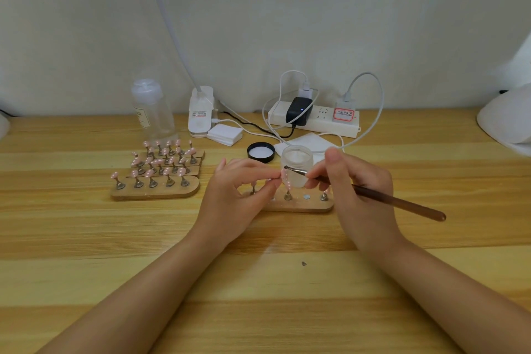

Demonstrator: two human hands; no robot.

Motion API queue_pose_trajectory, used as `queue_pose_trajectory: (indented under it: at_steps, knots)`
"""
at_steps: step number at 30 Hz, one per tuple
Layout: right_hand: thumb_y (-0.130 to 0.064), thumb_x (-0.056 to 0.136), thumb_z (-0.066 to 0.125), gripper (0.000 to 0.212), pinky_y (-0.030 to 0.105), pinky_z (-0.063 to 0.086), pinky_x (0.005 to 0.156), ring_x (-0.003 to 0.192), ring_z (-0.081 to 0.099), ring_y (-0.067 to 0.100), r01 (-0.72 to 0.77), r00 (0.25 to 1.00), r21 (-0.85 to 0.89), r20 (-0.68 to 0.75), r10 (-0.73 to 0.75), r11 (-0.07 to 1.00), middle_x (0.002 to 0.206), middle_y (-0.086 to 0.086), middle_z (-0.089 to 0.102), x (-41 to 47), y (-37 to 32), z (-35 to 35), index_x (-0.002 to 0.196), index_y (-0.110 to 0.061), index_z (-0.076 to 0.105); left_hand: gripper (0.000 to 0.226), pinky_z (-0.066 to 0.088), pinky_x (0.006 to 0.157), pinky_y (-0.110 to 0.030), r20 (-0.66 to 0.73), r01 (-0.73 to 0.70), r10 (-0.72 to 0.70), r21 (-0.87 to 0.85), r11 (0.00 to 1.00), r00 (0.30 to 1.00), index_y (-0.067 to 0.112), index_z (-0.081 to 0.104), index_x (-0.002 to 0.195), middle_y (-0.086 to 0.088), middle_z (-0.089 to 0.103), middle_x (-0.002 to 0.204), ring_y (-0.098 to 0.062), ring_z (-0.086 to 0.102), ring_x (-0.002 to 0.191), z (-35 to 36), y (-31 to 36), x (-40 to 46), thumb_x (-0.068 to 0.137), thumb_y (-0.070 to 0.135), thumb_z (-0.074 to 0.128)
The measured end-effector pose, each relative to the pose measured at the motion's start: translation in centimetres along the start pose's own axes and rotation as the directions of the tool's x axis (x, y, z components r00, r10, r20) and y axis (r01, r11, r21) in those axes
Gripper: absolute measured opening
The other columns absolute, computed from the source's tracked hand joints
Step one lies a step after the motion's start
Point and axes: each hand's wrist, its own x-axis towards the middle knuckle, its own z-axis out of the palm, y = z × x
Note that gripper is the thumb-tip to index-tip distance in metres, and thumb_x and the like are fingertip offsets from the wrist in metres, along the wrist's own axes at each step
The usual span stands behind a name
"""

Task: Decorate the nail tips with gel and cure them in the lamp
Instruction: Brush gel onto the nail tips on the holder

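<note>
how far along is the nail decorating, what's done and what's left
Looks done: pink tips with white dots fill the three wooden stands on the left. In hand: the left hand pinches one nail tip while the right hand touches the brush to it, in front of the open gel jar. Left: the remaining tips on the near stand, then curing; the white object at the right edge may be the lamp.

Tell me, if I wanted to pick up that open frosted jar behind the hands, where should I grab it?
Probably round its side wall, coming from above and behind. The frosted jar stands upright with its mouth open, its black lid lying beside it, so pinching the rim risks dipping fingers inside. The left hand, right hand and brush crowd its near side; the far side is freer.
</note>
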Motion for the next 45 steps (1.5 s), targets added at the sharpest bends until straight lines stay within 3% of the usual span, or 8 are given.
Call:
queue_pose_trajectory:
  at_steps: [7,13,20,28,36,40,42,45]
  knots:
    - [-0.033,0.090,0.042,0.031,0.009,0.043,0.058,0.061,0.061,-0.001,-0.032,0.999,-0.026,0.020,0.033,0.999,0.061,-0.012,0.063,-0.03,-0.05,0.14,0.069,-0.028,0.063,0.017,0.031,0.099,-0.058,-0.004,-0.021,0.021,0.014,1.000,1.000,0.019,0.073,0.087,0.010,0.066,0.083,-0.013,0.058,0.081,0.03,-0.26,0.00,0.074,0.008,0.073]
    - [-0.031,0.091,0.042,0.039,0.010,0.043,0.058,0.057,0.060,0.001,-0.030,0.999,-0.005,0.026,0.030,1.000,0.059,-0.008,0.063,-0.22,0.12,0.03,0.067,-0.014,0.067,0.018,0.035,0.093,-0.062,-0.007,-0.044,0.044,0.008,0.999,0.999,0.015,0.073,0.089,0.004,0.068,0.083,-0.016,0.059,0.080,0.11,-0.60,0.03,0.073,0.006,0.073]
    - [-0.036,0.090,0.039,0.040,0.017,0.045,0.055,0.051,0.059,0.005,-0.055,0.998,0.067,-0.038,0.057,0.996,0.051,-0.008,0.061,-0.29,-0.01,-0.05,0.061,-0.024,0.064,0.018,0.036,0.092,-0.062,-0.016,-0.048,0.048,-0.002,0.999,0.999,0.017,0.073,0.089,0.003,0.068,0.082,-0.016,0.059,0.078,0.12,-0.62,0.05,0.074,0.008,0.073]
    - [-0.036,0.090,0.042,0.033,0.009,0.042,0.056,0.058,0.060,0.000,-0.087,0.996,0.015,0.009,0.087,0.996,0.058,-0.010,0.064,-0.21,0.04,0.33,0.068,-0.026,0.065,0.019,0.036,0.090,-0.064,-0.010,-0.079,0.079,0.003,0.997,0.997,0.017,0.073,0.090,0.006,0.066,0.082,-0.011,0.058,0.083,0.04,-0.90,0.13,0.074,0.006,0.072]
    - [-0.039,0.089,0.041,0.042,0.012,0.042,0.055,0.052,0.059,0.005,-0.122,0.992,0.044,0.018,0.121,0.992,0.059,0.001,0.064,-0.46,0.08,0.00,0.062,-0.020,0.066,0.020,0.036,0.091,-0.063,-0.018,-0.079,0.079,-0.012,0.997,0.997,0.019,0.072,0.092,0.009,0.066,0.083,-0.007,0.056,0.082,0.11,-0.81,0.06,0.074,0.009,0.072]
    - [-0.041,0.089,0.039,0.045,0.015,0.040,0.050,0.044,0.052,0.008,-0.126,0.990,0.116,-0.043,0.132,0.985,0.054,0.010,0.058,-0.32,-0.07,-0.24,0.059,-0.018,0.064,0.017,0.039,0.088,-0.060,-0.024,-0.078,0.077,-0.014,0.997,0.997,0.018,0.073,0.088,0.004,0.067,0.083,-0.017,0.058,0.079,0.11,-0.82,0.04,0.074,0.009,0.072]
    - [-0.039,0.090,0.040,0.039,0.013,0.037,0.049,0.043,0.049,0.009,-0.121,0.988,0.143,-0.074,0.133,0.982,0.051,0.010,0.054,-0.21,-0.11,-0.39,0.066,-0.018,0.063,0.016,0.042,0.086,-0.055,-0.034,-0.085,0.085,-0.022,0.996,0.996,0.016,0.073,0.087,0.005,0.066,0.086,-0.018,0.059,0.084,0.05,-0.73,0.04,0.073,0.008,0.073]
    - [-0.034,0.090,0.051,0.013,0.018,0.042,0.049,0.047,0.053,0.008,-0.176,0.983,0.119,-0.038,0.182,0.977,0.056,0.001,0.062,-0.26,-0.05,-0.40,0.082,-0.028,0.059,0.017,0.043,0.090,-0.049,-0.044,-0.086,0.084,-0.041,0.995,0.996,0.019,0.071,0.084,0.011,0.064,0.090,-0.008,0.059,0.091,-0.05,-0.56,0.11,0.072,0.007,0.074]
